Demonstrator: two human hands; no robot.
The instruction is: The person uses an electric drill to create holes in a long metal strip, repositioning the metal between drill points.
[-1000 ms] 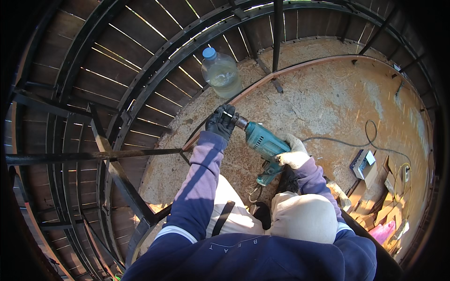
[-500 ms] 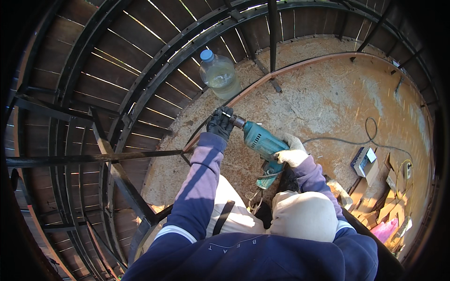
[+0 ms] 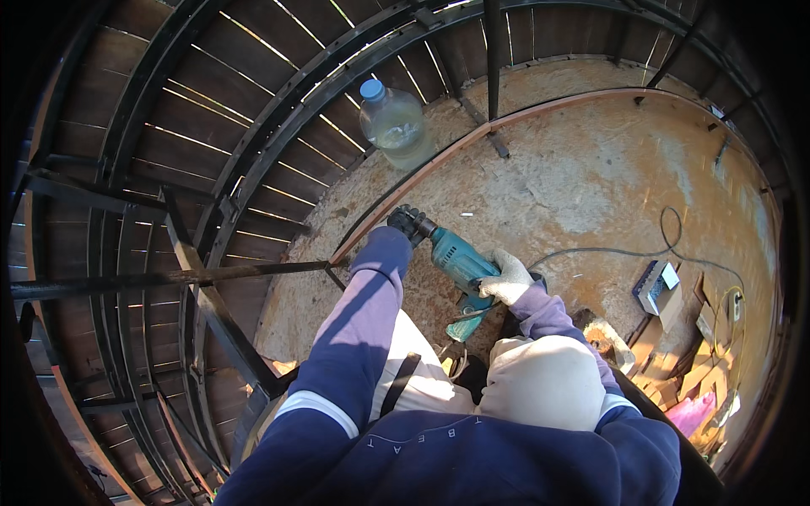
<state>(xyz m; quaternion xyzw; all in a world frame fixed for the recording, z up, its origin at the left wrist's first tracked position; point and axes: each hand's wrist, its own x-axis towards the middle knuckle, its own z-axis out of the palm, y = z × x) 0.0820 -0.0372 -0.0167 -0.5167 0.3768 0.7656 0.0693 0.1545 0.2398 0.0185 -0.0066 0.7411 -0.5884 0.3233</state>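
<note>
A teal power drill is held across in front of me, its chuck toward the upper left. My right hand, in a pale work glove, grips it around the rear handle. My left hand, in a black glove, is closed at the front of the chuck; the fingers cover the drill's tip, so any bit is hidden. Just beyond the left hand runs a curved reddish-brown metal strip, set on a dark frame. Whether the glove touches that strip I cannot tell.
A large clear bottle with a blue cap stands beyond the strip. Dark metal bars form a frame on the left. A black cable loops across the rusty floor to the right, near a small box and cardboard scraps.
The drill and right hand have shifted slightly left and toward me. My left hand has come off the strip's line, leaving more of it visible, and now covers the chuck's front.
</note>
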